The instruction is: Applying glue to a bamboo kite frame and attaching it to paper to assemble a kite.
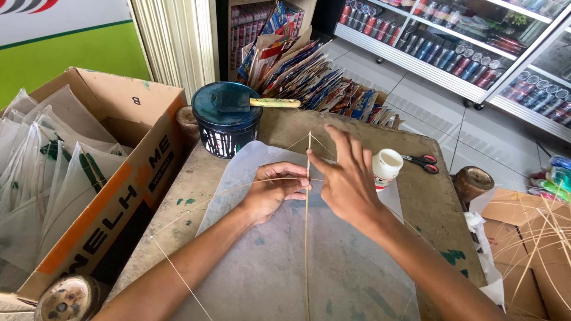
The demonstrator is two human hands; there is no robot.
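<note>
Where the two thin bamboo sticks cross, the upright stick (307,238) lies along the middle of a sheet of pale translucent paper (267,267) spread on the bench (428,202), and the bowed cross stick (238,187) meets it between the hands. The left hand (275,191) has its grip closed on that crossing, fingers curled round the sticks. The right hand (345,178) pinches the upright stick just above with thumb and forefinger, its other fingers spread. Thin string (178,273) runs out from the frame toward the near edge. Just beside the right hand stands a small white bottle (386,168), with red-handled scissors (423,162) behind it. Farther back sits a dark tub (227,128) with a foam brush (250,101) lying on its lid. A cardboard box (119,178) of finished pale kites stands at the left.
</note>
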